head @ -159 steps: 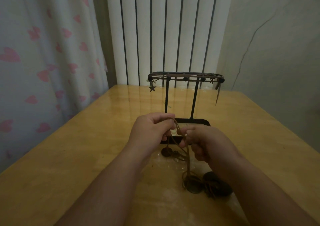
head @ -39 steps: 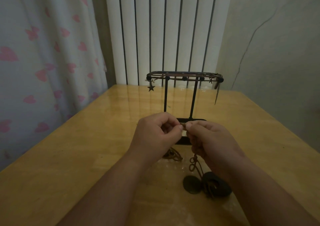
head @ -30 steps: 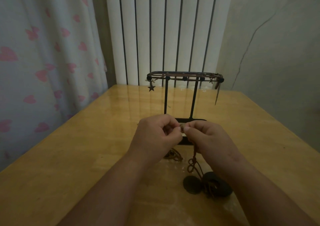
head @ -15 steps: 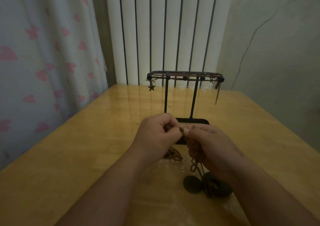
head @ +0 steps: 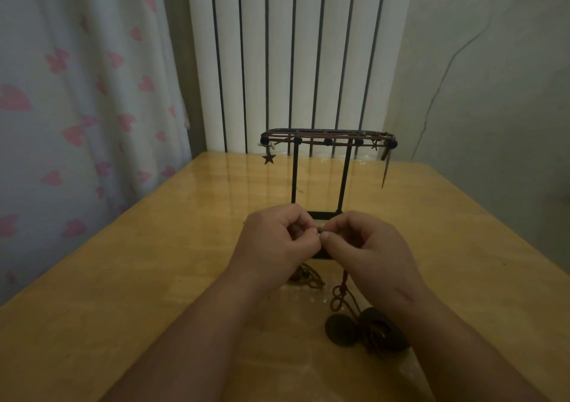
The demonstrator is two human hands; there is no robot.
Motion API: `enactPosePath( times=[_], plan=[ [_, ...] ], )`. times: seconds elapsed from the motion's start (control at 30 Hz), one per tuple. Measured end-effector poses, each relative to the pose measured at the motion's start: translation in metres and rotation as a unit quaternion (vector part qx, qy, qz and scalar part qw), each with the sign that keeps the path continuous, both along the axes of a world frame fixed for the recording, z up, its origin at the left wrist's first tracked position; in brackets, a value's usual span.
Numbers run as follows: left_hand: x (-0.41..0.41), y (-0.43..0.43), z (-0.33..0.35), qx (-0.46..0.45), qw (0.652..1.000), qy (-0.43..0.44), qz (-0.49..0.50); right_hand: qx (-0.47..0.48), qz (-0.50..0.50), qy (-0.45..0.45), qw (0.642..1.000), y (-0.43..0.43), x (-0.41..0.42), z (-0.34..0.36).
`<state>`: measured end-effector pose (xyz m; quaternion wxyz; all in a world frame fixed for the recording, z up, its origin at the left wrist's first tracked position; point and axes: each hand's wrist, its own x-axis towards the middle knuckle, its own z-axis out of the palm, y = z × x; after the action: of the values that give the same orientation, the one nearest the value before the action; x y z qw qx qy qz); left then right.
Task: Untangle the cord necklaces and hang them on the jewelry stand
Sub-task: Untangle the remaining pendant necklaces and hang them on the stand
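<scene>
Head: cord point(head: 343, 281) pinched between hands point(head: 277, 241).

Place: a dimly lit room in a home.
Left side: white fabric curtain printed with pink hearts point(head: 77, 108), hanging past the table's edge.
Heating: tall white ribbed radiator point(head: 336, 46) behind the table.
Furniture: glossy yellow wooden table point(head: 154, 278), set into the corner.
Right side: plain pale plaster wall point(head: 499, 117), crossed by a thin dark line, crack or wire.
Personal item: black metal jewelry stand point(head: 294, 179) on the table.
</scene>
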<state>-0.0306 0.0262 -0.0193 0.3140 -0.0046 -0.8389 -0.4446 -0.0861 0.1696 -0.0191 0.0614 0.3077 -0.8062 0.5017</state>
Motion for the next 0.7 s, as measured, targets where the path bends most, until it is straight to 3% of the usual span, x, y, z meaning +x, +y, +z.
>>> enactPosePath(
  times=[0.3, 0.7],
  plan=[
    [-0.0002, 0.0024, -0.0012, -0.052, 0.999, -0.013, 0.009, 0.079, -0.017, 0.047, 0.996, -0.0022, 0.0008, 0.0009],
    [-0.0001, 0.0025, 0.0006, 0.001, 0.999, -0.036, 0.004, 0.037, -0.002, 0.027, 0.999, -0.0014, 0.0021, 0.0021]
  ],
)
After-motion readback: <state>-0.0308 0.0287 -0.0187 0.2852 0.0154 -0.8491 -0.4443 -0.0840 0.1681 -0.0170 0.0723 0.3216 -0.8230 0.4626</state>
